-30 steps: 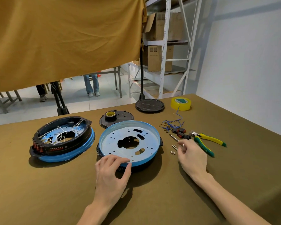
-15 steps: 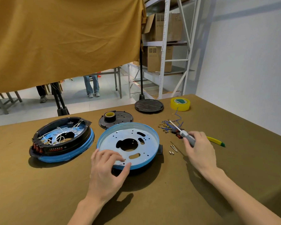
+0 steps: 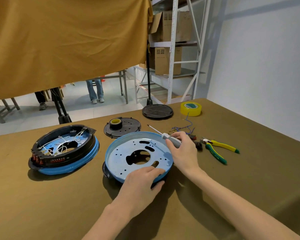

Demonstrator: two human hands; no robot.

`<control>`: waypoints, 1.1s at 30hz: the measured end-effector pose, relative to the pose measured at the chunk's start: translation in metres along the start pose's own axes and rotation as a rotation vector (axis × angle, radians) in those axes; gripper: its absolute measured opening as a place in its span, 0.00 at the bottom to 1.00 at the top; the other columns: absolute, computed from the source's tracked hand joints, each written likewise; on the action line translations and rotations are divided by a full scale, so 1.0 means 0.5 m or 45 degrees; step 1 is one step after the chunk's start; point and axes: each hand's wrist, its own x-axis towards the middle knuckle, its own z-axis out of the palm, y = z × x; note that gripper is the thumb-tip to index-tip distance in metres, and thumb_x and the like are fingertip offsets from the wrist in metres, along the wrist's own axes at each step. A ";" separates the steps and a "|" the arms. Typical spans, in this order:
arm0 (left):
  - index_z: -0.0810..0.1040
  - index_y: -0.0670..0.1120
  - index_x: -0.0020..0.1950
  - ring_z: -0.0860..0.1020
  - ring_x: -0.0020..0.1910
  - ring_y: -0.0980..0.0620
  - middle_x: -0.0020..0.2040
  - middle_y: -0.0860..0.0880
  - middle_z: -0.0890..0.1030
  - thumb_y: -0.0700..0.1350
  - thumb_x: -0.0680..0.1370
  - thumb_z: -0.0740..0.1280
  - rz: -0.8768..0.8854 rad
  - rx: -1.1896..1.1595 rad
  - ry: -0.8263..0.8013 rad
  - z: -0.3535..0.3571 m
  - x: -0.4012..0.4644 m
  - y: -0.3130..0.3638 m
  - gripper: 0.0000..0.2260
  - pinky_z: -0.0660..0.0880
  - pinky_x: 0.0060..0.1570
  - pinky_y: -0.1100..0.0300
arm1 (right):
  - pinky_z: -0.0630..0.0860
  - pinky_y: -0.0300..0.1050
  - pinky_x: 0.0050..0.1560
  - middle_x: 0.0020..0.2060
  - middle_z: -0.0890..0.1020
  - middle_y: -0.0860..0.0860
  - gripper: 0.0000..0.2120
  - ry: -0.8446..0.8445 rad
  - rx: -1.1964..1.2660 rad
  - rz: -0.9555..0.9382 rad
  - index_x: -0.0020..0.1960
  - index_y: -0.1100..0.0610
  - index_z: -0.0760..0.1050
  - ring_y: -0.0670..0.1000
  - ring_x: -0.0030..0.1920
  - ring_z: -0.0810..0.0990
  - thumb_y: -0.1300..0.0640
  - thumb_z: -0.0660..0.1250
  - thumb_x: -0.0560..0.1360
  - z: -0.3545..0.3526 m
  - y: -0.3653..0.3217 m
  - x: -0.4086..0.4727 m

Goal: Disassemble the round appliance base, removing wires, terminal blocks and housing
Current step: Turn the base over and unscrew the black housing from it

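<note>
You worked at a table (image 3: 42,205) covered in olive-brown cloth, with a mustard curtain (image 3: 68,40) hanging behind it and metal shelving (image 3: 173,49) with cardboard boxes to the right of the curtain.

At the far left of the table sat the wired appliance base (image 3: 63,149), black housing on a blue ring, white wires looped inside it. Just right of it, farther back, lay a black perforated cover (image 3: 122,127) with a small tape roll on it.

Your left forearm came in from the lower edge, angled up and to the right. Your left hand (image 3: 142,182) gripped the near rim of the blue round plate (image 3: 139,156), fingers laid over the rim onto the plate's inner face and the thumb curled against the outside edge. A second before, that hand had been on the same near edge.

Your right arm reached in from the lower right corner. Your right hand (image 3: 184,151) clasped the grey handle of a screwdriver (image 3: 164,135), its shaft pointing back and to the left above the plate's far right rim. A second earlier that hand had been flat on the cloth beside the loose screws; it had since lifted the screwdriver and moved left over the plate.

Right of that hand lay the removed blue wires (image 3: 187,125), the yellow-and-green pliers (image 3: 218,149) and, farther back, a yellow tape roll (image 3: 190,109).
</note>
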 end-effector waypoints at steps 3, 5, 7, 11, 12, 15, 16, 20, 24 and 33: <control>0.72 0.60 0.75 0.76 0.65 0.59 0.66 0.59 0.80 0.51 0.84 0.65 -0.032 -0.068 -0.102 0.000 0.005 -0.014 0.19 0.71 0.68 0.64 | 0.77 0.39 0.43 0.48 0.80 0.45 0.09 -0.045 -0.014 -0.012 0.54 0.51 0.76 0.44 0.47 0.79 0.50 0.73 0.77 0.002 -0.004 0.011; 0.71 0.60 0.76 0.75 0.66 0.62 0.67 0.61 0.80 0.45 0.84 0.65 -0.055 -0.139 -0.156 0.002 0.006 -0.015 0.21 0.66 0.65 0.74 | 0.77 0.37 0.41 0.47 0.81 0.44 0.11 -0.089 0.071 0.051 0.54 0.51 0.77 0.43 0.47 0.81 0.49 0.75 0.76 -0.010 -0.010 0.026; 0.71 0.61 0.76 0.71 0.67 0.68 0.69 0.63 0.78 0.41 0.83 0.65 -0.083 -0.272 -0.232 0.000 0.013 -0.019 0.24 0.61 0.58 0.84 | 0.77 0.33 0.39 0.46 0.82 0.44 0.15 -0.051 0.269 0.136 0.53 0.53 0.78 0.42 0.45 0.82 0.51 0.79 0.71 -0.031 -0.020 0.047; 0.78 0.58 0.71 0.76 0.59 0.71 0.63 0.63 0.81 0.44 0.82 0.68 -0.058 -0.333 -0.294 -0.017 0.039 -0.035 0.17 0.70 0.56 0.79 | 0.80 0.36 0.40 0.45 0.84 0.50 0.16 0.058 0.617 0.181 0.54 0.55 0.78 0.47 0.46 0.83 0.54 0.80 0.71 -0.071 -0.047 0.079; 0.80 0.57 0.68 0.77 0.57 0.69 0.61 0.62 0.82 0.48 0.82 0.69 -0.045 -0.285 -0.292 -0.019 0.043 -0.036 0.15 0.71 0.55 0.77 | 0.82 0.40 0.43 0.47 0.84 0.51 0.14 0.048 0.627 0.166 0.55 0.55 0.78 0.49 0.47 0.84 0.53 0.78 0.73 -0.076 -0.052 0.084; 0.82 0.56 0.67 0.78 0.57 0.63 0.60 0.60 0.83 0.51 0.83 0.67 -0.033 -0.242 -0.268 -0.004 0.045 -0.021 0.13 0.77 0.59 0.65 | 0.85 0.49 0.44 0.50 0.81 0.55 0.15 -0.069 0.726 0.100 0.62 0.55 0.74 0.52 0.44 0.88 0.54 0.72 0.78 -0.084 -0.068 0.092; 0.81 0.55 0.68 0.78 0.58 0.63 0.61 0.60 0.83 0.51 0.83 0.66 -0.043 -0.232 -0.247 0.004 0.045 -0.012 0.13 0.78 0.61 0.63 | 0.85 0.48 0.42 0.51 0.80 0.56 0.15 -0.100 0.725 0.067 0.63 0.55 0.73 0.53 0.43 0.88 0.54 0.71 0.79 -0.084 -0.072 0.092; 0.81 0.55 0.68 0.77 0.62 0.62 0.65 0.60 0.80 0.53 0.84 0.65 -0.095 -0.208 -0.161 0.025 0.046 0.000 0.14 0.77 0.62 0.64 | 0.85 0.50 0.39 0.51 0.79 0.54 0.16 -0.118 0.557 -0.092 0.65 0.56 0.73 0.52 0.39 0.88 0.55 0.71 0.80 -0.076 -0.078 0.088; 0.79 0.56 0.71 0.74 0.67 0.63 0.69 0.61 0.78 0.56 0.84 0.62 -0.108 -0.137 -0.139 0.034 0.040 -0.003 0.16 0.75 0.65 0.65 | 0.85 0.49 0.38 0.51 0.79 0.49 0.19 -0.069 0.444 -0.201 0.68 0.57 0.72 0.50 0.40 0.87 0.54 0.71 0.79 -0.073 -0.076 0.082; 0.78 0.58 0.72 0.74 0.67 0.64 0.68 0.62 0.79 0.57 0.84 0.63 -0.113 -0.115 -0.117 0.037 0.039 -0.004 0.17 0.74 0.65 0.68 | 0.80 0.34 0.36 0.50 0.77 0.36 0.20 -0.094 0.367 -0.299 0.67 0.47 0.70 0.42 0.42 0.86 0.53 0.72 0.79 -0.069 -0.069 0.080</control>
